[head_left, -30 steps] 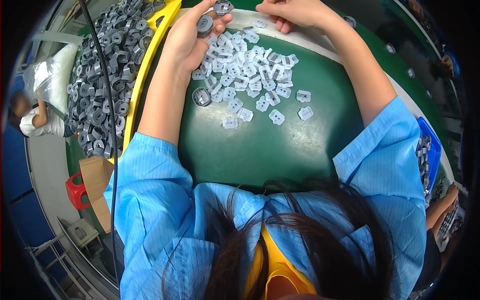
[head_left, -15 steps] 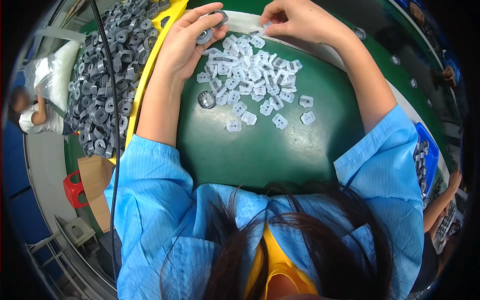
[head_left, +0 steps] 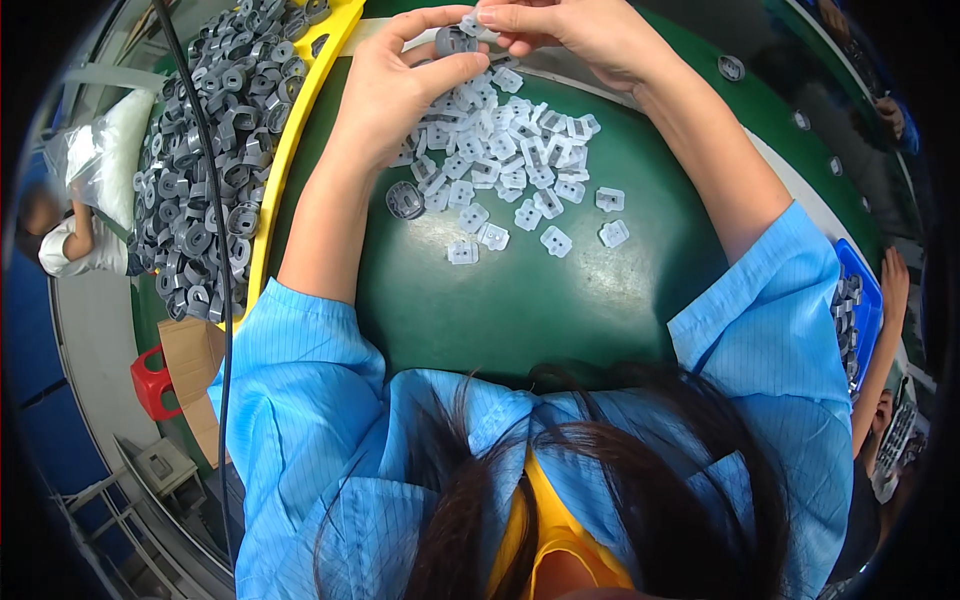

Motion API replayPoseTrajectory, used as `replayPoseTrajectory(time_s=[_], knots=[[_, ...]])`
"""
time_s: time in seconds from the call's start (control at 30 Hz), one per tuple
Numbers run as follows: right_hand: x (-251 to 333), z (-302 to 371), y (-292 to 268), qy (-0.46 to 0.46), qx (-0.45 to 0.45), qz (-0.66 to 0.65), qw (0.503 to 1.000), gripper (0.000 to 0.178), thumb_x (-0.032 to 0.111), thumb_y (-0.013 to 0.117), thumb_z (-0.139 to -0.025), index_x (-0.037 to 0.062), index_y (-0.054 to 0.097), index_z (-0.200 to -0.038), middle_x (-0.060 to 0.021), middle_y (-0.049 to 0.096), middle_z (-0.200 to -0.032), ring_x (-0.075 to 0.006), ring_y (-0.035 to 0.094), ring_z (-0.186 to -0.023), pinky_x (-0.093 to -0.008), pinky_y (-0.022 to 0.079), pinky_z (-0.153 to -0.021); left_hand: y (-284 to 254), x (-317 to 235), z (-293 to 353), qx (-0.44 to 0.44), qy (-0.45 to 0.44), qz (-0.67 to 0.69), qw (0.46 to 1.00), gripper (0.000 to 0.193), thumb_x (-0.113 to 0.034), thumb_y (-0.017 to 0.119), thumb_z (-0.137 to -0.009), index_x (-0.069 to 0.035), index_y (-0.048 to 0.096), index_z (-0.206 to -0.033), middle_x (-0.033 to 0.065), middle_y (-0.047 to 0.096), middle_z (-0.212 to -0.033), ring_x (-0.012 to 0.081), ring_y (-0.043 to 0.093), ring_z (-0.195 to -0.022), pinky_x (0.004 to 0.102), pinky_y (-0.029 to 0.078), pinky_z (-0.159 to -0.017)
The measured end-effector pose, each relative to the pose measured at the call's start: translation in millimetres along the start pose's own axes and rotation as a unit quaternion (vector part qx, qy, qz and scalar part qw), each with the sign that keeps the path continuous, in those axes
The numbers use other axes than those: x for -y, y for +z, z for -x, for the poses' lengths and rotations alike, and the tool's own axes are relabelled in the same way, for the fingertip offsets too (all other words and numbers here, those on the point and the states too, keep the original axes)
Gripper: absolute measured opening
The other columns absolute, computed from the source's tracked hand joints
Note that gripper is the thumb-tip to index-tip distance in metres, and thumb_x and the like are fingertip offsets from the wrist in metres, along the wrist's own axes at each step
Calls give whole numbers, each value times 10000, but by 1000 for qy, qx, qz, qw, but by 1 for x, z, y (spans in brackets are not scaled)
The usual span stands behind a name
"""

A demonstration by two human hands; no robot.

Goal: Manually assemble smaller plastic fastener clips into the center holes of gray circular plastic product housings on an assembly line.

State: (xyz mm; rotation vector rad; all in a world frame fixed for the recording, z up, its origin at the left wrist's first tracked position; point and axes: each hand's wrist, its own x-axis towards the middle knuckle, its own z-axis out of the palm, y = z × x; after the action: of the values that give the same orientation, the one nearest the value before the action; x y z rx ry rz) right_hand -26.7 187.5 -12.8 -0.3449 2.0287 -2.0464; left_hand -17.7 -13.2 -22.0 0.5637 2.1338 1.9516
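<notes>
Between the thumb and fingers of my left hand (head_left: pixel 395 85) is a round grey plastic housing (head_left: pixel 456 41). My right hand (head_left: pixel 590 35) pinches a small translucent plastic piece (head_left: pixel 472 22) against the top of that housing, so both hands meet at the far side of the table. How far the piece sits inside the housing I cannot tell. Just below my hands lies a loose pile of translucent plastic pieces (head_left: pixel 500 140) on the green table (head_left: pixel 500 310). One more round grey housing (head_left: pixel 405 200) rests to the left of the pile.
A yellow-edged tray (head_left: pixel 290 150) heaped with grey housings (head_left: pixel 200 190) stands on my left. A black cable (head_left: pixel 222 260) hangs down across it. Several housings sit on the green surface beyond, one housing (head_left: pixel 731 67) nearest. At right is a blue bin (head_left: pixel 865 290) beside another person's arm (head_left: pixel 885 335).
My right hand has moved left to my left hand, bringing the translucent piece onto the housing. In my left hand one housing now shows where two round grey parts showed before.
</notes>
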Motion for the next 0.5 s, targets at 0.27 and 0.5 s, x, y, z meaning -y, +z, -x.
replayPoseTrajectory(time_s=[0.27, 0.5], knots=[[7, 5, 11, -22, -18, 15, 999, 126, 116, 666, -895, -8, 642, -896, -49, 662, -787, -83, 595, -663, -214, 484, -597, -6, 5, -4, -21, 19, 57, 998, 451, -35, 684, -847, 31, 535, -1267, 125, 670, -1062, 183, 678, -920, 295, 528, -832], [11, 2, -2, -27, -53, -66, 996, 161, 136, 609, -898, -24, 609, -906, -119, 669, -858, -165, 657, -726, -269, 566, -675, -24, 9, -5, -51, -41, 114, 991, 345, -66, 638, -893, 15, 588, -1225, 105, 673, -1030, 186, 670, -959, 284, 518, -884]])
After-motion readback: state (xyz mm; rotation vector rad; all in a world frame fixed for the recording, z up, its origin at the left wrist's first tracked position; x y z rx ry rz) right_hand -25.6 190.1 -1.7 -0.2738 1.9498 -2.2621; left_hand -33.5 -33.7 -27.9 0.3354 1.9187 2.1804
